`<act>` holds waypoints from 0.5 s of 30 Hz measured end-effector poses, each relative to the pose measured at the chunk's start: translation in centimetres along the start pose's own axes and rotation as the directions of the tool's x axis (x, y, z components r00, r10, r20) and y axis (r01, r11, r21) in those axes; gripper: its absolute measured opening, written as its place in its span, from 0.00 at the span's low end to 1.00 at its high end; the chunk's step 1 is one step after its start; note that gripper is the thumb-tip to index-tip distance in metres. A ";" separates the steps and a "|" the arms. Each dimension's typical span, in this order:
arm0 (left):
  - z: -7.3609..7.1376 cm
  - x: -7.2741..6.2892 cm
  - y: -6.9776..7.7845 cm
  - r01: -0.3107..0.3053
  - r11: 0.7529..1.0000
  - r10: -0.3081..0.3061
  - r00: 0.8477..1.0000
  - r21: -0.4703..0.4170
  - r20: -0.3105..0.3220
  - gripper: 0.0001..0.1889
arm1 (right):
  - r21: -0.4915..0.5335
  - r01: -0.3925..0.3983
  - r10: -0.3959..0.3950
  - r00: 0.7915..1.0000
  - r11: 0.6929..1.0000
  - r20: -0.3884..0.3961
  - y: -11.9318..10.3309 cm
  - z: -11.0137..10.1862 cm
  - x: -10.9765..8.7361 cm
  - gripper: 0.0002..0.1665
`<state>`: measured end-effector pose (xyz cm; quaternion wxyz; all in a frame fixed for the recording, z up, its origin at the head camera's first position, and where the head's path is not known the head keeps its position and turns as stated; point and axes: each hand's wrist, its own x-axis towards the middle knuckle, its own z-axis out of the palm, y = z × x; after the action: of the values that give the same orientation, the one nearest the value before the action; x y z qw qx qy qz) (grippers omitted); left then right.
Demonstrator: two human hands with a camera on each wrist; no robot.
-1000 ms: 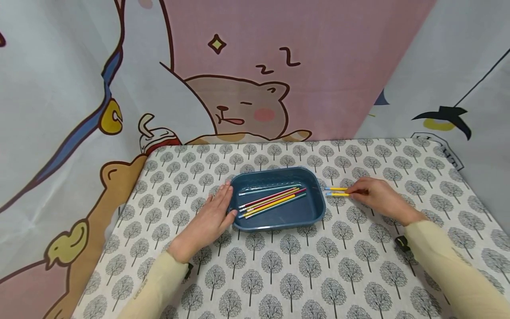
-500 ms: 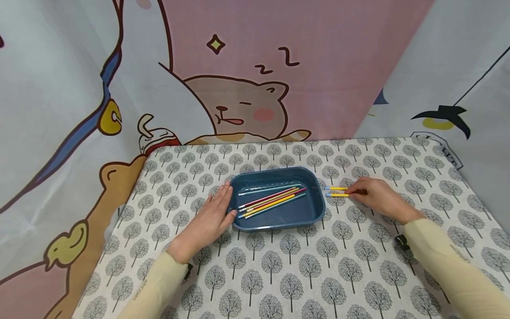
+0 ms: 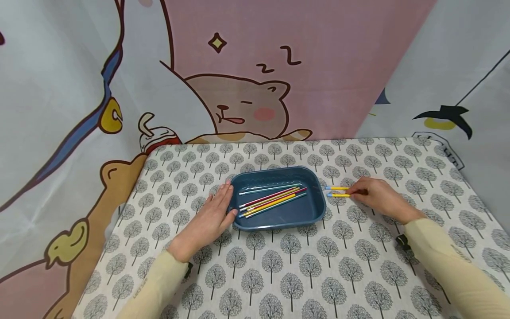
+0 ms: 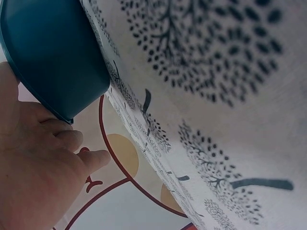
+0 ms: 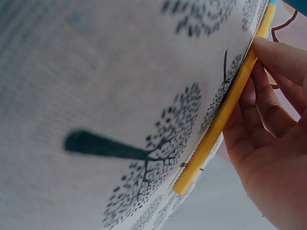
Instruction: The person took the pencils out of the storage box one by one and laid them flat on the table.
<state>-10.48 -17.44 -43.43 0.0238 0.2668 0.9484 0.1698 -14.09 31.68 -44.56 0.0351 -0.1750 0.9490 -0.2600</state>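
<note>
Beside the blue tray (image 3: 279, 222), my left hand (image 3: 211, 217) lies against the left end wall with its fingers extended. In the left wrist view, that hand's fingers (image 4: 57, 134) are at the tray's outer side and rim. My right hand (image 3: 376, 197), to the right of the tray, pinches a yellow pencil (image 5: 223, 115) with a light blue end, thumb on its near side. Two such pencils, an upper one (image 3: 337, 188) and a lower one (image 3: 338, 195), stick out leftward from the fingertips; their right ends are hidden by the hand in the head view.
Several slim pencils (image 3: 272, 201) in red, yellow and teal lie roughly side by side in the tray, most with pale ends at the left. A tree-print cloth (image 3: 279, 274) covers the table. A cartoon-printed curtain (image 3: 326, 66) stands behind it and at the sides.
</note>
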 end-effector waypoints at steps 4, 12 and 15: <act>0.0 0.0 -0.1 -0.005 1.000 0.005 1.000 0.006 -0.001 0.37 | -0.004 0.012 -0.012 1.000 1.000 -0.008 0.1 0.1 0.0 0.10; 0.1 0.1 -0.1 -0.002 1.000 0.002 1.000 0.007 -0.007 0.37 | -0.007 0.031 -0.031 0.999 0.999 -0.012 0.3 0.1 0.0 0.11; 0.1 0.0 -0.1 0.003 1.000 -0.003 1.000 0.004 -0.001 0.37 | -0.006 0.030 -0.030 1.000 1.000 -0.008 0.2 0.1 -0.1 0.11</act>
<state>-10.51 -17.43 -43.56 0.0230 0.2653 0.9491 0.1680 -14.08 31.84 -44.72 0.0270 -0.1883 0.9472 -0.2583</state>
